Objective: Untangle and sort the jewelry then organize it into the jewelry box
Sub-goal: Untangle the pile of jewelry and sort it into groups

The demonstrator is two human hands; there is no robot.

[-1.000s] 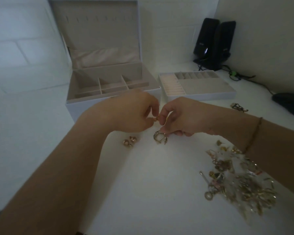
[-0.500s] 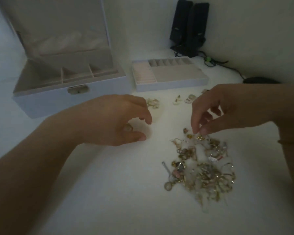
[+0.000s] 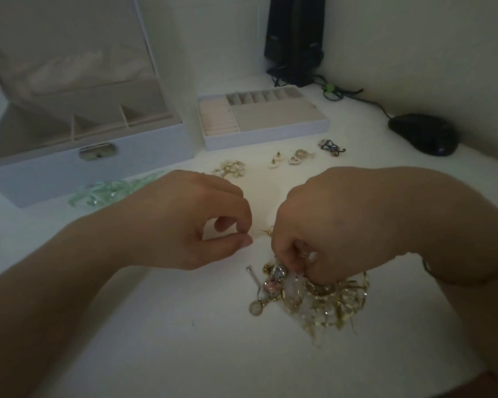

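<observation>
Two hands: both over the white table (image 3: 156,340), at the frame's centre, nearly meeting.
Left hand (image 3: 181,222): at 9 o'clock from the right hand; thumb and forefinger tips curled toward each other and almost touching; whether anything lies between them cannot be told.
Right hand (image 3: 337,222): knuckles up, fingers curled down into the top of the tangled jewelry pile (image 3: 319,300); the fingertips look pinched on a piece of it, which piece cannot be told.
Small gold piece (image 3: 266,231): juts from the right hand's 9 o'clock edge, pointing at the left fingertips.
Tangled jewelry pile: gold chains, clear beads, a round pendant and a pin, at 6 o'clock from the right hand, partly under it.
Jewelry box (image 3: 78,156): at 11 o'clock from the hands, lid raised, divided compartments showing, metal clasp on the front wall.
Tray insert (image 3: 265,133): at 12 o'clock, just beside the box on its 3 o'clock side, ring rolls and small cells visible.
Sorted pieces: gold cluster (image 3: 230,168), pale earring pair (image 3: 276,161), another pair (image 3: 299,156) and a dark piece (image 3: 331,146), in a row in front of the tray.
Green translucent item (image 3: 110,191): at 10 o'clock from the left hand, touching the box front.
Bracelet (image 3: 454,278): on the right wrist.
Background: black speakers (image 3: 295,38) at 12 o'clock, black mouse (image 3: 423,133) at 2 o'clock.
</observation>
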